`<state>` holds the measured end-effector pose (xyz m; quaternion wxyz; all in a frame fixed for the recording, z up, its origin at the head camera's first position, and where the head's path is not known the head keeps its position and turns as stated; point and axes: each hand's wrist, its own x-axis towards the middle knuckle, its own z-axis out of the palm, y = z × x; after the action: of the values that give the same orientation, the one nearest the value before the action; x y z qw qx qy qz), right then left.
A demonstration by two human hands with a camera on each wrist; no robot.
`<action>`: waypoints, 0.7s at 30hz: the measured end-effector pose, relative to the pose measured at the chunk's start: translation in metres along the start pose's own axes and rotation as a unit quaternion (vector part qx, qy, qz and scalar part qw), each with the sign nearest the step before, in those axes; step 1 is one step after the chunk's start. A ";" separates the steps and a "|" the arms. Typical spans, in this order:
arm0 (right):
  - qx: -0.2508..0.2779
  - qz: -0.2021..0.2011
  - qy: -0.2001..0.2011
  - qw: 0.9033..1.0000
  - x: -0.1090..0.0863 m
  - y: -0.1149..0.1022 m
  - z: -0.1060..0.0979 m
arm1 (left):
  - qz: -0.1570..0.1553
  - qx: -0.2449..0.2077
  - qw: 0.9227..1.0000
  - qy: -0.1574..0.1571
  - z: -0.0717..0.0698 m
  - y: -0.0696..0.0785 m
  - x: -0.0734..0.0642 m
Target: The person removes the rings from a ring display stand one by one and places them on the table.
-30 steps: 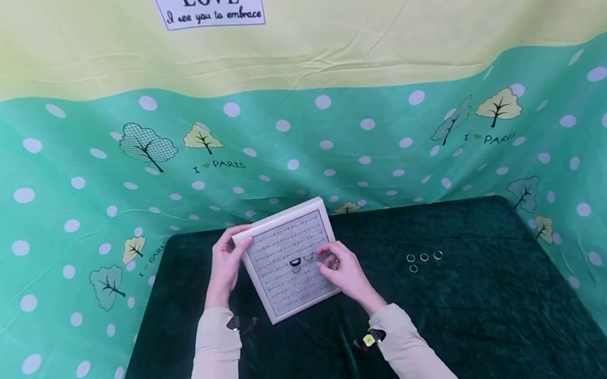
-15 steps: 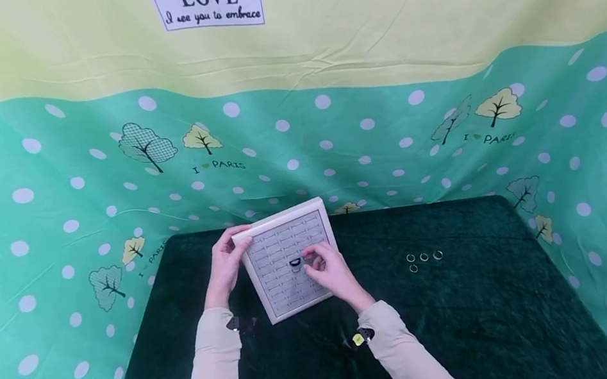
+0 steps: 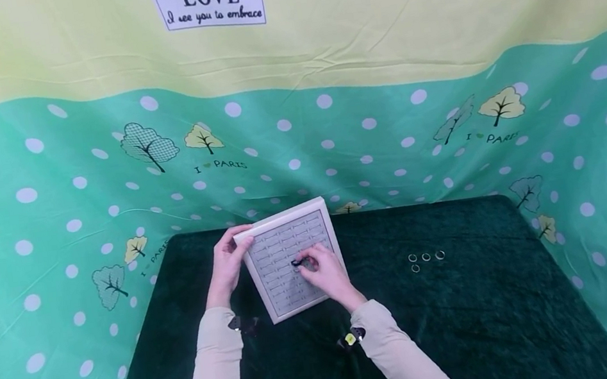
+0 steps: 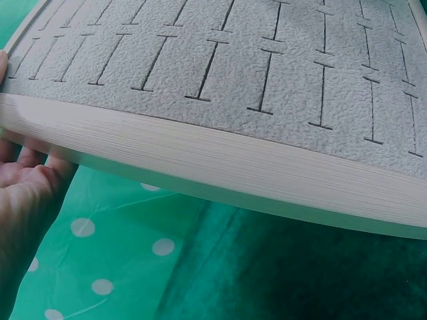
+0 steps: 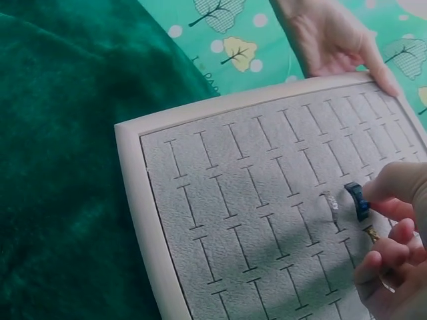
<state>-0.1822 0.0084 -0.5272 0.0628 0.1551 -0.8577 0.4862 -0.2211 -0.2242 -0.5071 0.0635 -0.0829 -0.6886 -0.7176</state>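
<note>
A ring display tray [image 3: 286, 297] with a pale wooden frame and grey slotted felt is tilted up over the table. My left hand [image 3: 225, 264] grips its upper left corner, thumb on the front and fingers behind. Over the middle of the felt, my right hand [image 3: 323, 272] pinches a dark blue ring [image 5: 358, 201] that stands at a slot. Beside it a silver ring [image 5: 331, 207] sits upright in the felt. A gold-toned ring [image 5: 372, 233] shows close by, partly covered by the right fingers.
Several loose rings [image 3: 426, 257] lie on the dark green velvet table cover [image 3: 473, 321], right of the tray. A green dotted curtain [image 3: 369, 161] hangs close behind the table and along both sides. Each wrist wears a small camera strap.
My right hand has moved left across the felt, from the tray's right part to the dark blue ring, and now pinches it. The left hand keeps its grip on the corner.
</note>
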 end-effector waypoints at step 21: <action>-0.026 0.023 0.005 0.999 0.005 0.001 0.008 | 0.008 -0.009 1.000 -0.005 0.000 -0.002 0.001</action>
<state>-0.1863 0.0007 -0.5308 0.0599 0.1315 -0.8729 0.4660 -0.2229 -0.2239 -0.5085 0.0651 -0.0922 -0.6815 -0.7231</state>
